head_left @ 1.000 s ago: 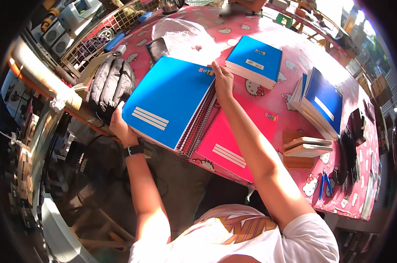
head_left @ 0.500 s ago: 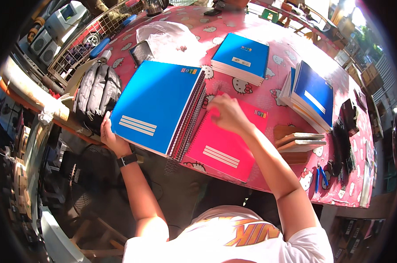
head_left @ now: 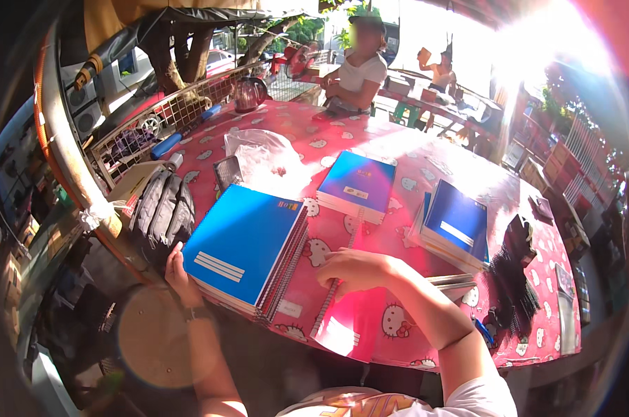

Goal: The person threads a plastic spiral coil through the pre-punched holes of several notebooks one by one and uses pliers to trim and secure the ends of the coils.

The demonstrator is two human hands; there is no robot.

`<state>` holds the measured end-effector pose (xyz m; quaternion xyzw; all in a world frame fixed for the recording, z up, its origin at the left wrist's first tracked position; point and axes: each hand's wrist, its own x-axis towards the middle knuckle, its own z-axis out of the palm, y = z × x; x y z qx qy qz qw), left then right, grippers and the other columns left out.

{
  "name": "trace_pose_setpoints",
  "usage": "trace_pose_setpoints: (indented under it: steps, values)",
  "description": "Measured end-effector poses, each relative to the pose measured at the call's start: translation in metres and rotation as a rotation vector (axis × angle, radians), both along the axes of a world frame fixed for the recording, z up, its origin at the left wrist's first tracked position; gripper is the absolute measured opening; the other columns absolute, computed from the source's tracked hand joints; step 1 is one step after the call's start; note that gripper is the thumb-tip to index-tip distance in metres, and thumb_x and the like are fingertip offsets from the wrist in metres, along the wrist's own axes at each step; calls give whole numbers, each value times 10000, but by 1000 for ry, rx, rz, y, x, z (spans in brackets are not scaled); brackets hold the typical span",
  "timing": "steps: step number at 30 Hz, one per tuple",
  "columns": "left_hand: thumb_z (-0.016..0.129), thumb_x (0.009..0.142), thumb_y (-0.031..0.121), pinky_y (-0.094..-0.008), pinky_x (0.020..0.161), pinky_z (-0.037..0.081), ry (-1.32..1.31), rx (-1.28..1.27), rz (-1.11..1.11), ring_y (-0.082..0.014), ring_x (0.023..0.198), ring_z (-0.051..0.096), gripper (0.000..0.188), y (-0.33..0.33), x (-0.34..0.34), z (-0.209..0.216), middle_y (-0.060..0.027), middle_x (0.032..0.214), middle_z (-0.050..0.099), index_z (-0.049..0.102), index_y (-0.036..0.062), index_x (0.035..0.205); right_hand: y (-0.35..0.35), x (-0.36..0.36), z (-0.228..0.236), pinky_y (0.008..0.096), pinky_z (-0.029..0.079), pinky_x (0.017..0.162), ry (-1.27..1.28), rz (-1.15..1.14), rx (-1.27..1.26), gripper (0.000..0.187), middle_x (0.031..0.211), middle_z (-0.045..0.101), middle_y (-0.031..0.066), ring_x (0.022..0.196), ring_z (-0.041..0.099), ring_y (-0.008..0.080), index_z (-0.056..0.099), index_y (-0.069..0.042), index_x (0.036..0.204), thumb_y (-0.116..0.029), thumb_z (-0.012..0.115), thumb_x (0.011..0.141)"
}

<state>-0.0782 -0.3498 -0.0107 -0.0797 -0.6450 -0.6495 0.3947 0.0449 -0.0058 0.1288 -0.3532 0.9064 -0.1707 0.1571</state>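
A stack of spiral notebooks with a blue cover on top (head_left: 248,233) lies at the table's near left, its coils facing right. My left hand (head_left: 181,279) grips the stack's lower left edge, thumb partly hidden. Right of the stack is a pink spiral notebook (head_left: 346,330), washed out by glare. My right hand (head_left: 356,270) has its fingers curled on the pink notebook's coiled edge; the fingertips are partly hidden. Farther back lie a stack of blue notebooks (head_left: 360,179) and, to the right, dark blue books (head_left: 457,219).
A pink patterned cloth (head_left: 391,320) covers the table. A grey bag (head_left: 163,212) stands left, near a clear plastic bag (head_left: 262,156). Black coils (head_left: 516,285), blue-handled pliers (head_left: 483,332) and brown pads (head_left: 453,283) lie right. Another person (head_left: 360,76) is at the far side.
The view has tilted up, bringing in people beyond the table. My right hand and the pink notebook have shifted away from the blue stack, leaving a strip of cloth between them.
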Motion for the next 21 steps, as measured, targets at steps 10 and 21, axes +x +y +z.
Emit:
trace_pose_setpoints:
  steps: [10, 21]
  values:
    - [441, 929, 202, -305, 784, 473, -73, -51, -22, -185, 889, 581, 331, -1, 4, 5, -125, 1023, 612, 593, -50, 1083, 18, 40, 66, 386, 443, 786, 125, 41, -355, 271, 886, 610, 89, 926, 556, 288, 619, -30, 934, -56, 701, 677]
    - [408, 936, 211, -336, 842, 474, -45, -249, 40, -241, 938, 586, 359, 1, 0, 5, -179, 1090, 592, 568, -43, 1133, -38, -52, 2, 583, 397, 871, -61, 78, 724, 189, 1006, 675, 79, 908, 626, 256, 682, -130, 985, -179, 658, 804]
